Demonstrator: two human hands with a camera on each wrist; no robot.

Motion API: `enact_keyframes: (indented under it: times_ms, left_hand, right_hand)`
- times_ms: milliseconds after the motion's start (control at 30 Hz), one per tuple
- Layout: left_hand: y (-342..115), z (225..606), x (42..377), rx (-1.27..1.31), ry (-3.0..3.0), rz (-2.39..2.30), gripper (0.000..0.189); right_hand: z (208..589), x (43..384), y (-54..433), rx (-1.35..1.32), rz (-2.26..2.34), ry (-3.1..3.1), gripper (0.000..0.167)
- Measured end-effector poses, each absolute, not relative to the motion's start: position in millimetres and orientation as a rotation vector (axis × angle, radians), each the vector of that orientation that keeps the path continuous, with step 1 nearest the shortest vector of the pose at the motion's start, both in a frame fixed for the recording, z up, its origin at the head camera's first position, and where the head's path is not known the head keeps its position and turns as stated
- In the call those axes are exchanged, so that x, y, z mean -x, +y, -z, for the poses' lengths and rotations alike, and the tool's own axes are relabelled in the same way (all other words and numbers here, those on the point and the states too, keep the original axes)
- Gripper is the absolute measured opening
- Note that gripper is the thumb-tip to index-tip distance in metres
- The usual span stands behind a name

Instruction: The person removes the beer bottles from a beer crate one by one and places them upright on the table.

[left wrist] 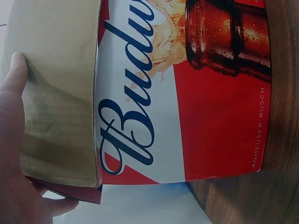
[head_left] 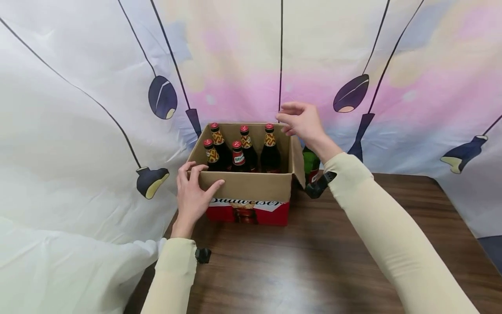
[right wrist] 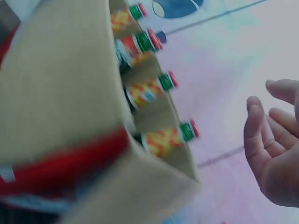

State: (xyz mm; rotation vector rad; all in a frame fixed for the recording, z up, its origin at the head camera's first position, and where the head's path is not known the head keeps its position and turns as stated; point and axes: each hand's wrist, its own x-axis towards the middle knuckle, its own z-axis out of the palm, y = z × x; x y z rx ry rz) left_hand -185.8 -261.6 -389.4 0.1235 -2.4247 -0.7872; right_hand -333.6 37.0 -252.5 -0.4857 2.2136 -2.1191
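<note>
A Budweiser cardboard beer box stands upright with its top flaps up. Several dark beer bottles with red caps stand inside it, their lower parts hidden by the front flap. My left hand grips the near left corner of the box; its thumb lies flat on the front flap and its fingers reach round the side flap. Above the far right corner, my right hand is in the air with loosely bent fingers and nothing in them. The right wrist view shows this hand apart from the bottle caps.
A green bottle stands just right of the box, partly hidden by the right forearm and box flap. Under everything is a dark wooden table. A patterned cloth hangs close behind the box, and white fabric drapes at the left.
</note>
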Motion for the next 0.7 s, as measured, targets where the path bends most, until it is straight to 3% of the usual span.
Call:
enact_keyframes:
  times_ms: [367, 700]
  left_hand:
    - [-262.5, 388.8, 187.0, -0.118, -2.404, 0.794, 0.063]
    - [-261.2, 387.0, 184.7, -0.131, -2.436, 0.832, 0.063]
  right_hand:
    - [280.7, 317.3, -30.2, 0.330, 1.790, 2.174, 0.055]
    - [300.8, 313.9, -59.2, 0.213, 1.729, 2.041, 0.062]
